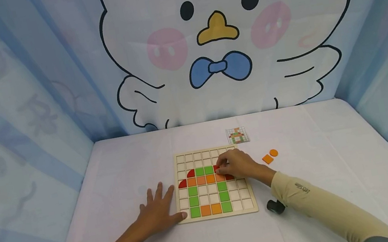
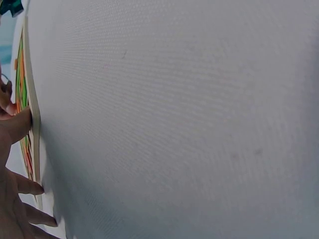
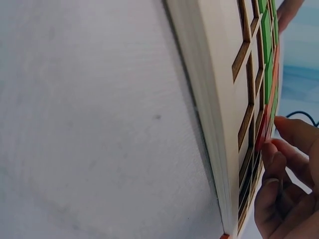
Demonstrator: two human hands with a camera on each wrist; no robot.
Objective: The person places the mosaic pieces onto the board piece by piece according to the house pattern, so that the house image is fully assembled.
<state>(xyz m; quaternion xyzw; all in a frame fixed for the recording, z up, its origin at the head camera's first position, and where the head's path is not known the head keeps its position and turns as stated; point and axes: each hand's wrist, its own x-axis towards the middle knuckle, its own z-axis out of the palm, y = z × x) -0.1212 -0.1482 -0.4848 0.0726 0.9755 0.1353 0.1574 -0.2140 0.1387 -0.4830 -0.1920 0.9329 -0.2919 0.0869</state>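
Observation:
A wooden grid board (image 1: 250, 211) lies on the table, bearing green, orange and red tiles in square cells. My left hand (image 1: 157, 214) is spread flat at its left side, the thumb on the lower left corner and the index finger at the left edge. Over the upper right part of the pattern, my right hand (image 1: 238, 164) pinches a red tile (image 1: 216, 168) between thumb and fingers, at the end of the green row. Another red tile (image 1: 229, 177) shows partly under this hand. In the right wrist view, the fingertips (image 3: 281, 122) meet at the board's surface.
A small pattern card (image 1: 237, 135) lies behind the board. To the right are an orange square tile (image 1: 268, 159) and an orange round tile (image 1: 273, 152). A black object (image 1: 275, 207) is by the right sleeve. Printed curtains stand behind and at both sides.

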